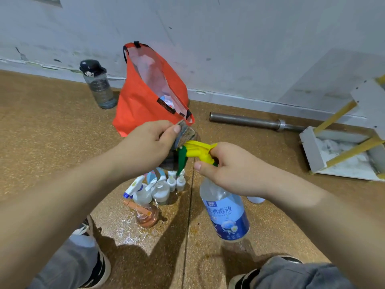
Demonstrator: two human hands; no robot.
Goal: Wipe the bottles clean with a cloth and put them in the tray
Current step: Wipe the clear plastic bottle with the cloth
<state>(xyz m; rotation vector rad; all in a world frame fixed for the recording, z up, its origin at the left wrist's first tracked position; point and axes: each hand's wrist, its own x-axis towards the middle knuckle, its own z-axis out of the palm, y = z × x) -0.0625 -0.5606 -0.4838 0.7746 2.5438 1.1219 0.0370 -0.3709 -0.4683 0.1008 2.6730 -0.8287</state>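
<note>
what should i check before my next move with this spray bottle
1. Right hand grip on the spray bottle: ok, fingers curl round the neck under the yellow sprayer head.
2. Cloth in the left hand: ok, pinched and lying against the front of the sprayer head.
3. Bottle body wiped: cannot tell.
4. Tray ready: cannot tell, nothing in view is plainly a tray.
5. Floor: not ok, it shines wet near the small bottles standing there.
</note>
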